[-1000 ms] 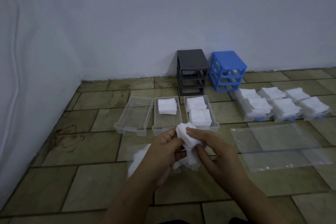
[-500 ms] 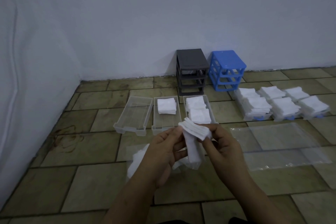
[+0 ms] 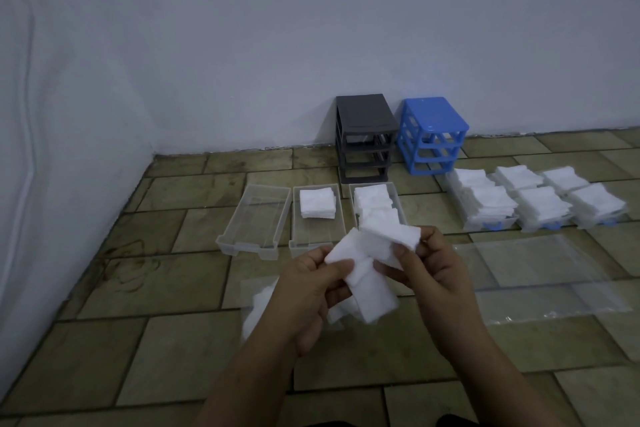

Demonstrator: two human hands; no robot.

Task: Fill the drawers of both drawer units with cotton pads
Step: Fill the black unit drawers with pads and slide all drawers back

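Both hands hold a stack of white cotton pads [image 3: 372, 263] above the floor. My left hand [image 3: 311, 291] grips its lower part; my right hand [image 3: 433, 274] pinches the upper pads, fanned out. Ahead lie three clear drawers: the left drawer [image 3: 254, 218] holds nothing, the middle drawer [image 3: 317, 215] has one pile of pads at its far end, the right drawer [image 3: 377, 204] is packed with pads. A dark grey drawer unit [image 3: 363, 139] and a blue drawer unit [image 3: 431, 133] stand without drawers by the wall.
Three more drawers heaped with pads [image 3: 540, 201] sit at the right. A clear plastic bag [image 3: 540, 274] lies flat on the tiles to my right. Under my left hand a bag with more pads [image 3: 256, 308] lies. Walls close off the left and the far side.
The stack has been pulled apart: my right hand has lifted the upper pads up and to the right, fanning them away from the part in my left hand.
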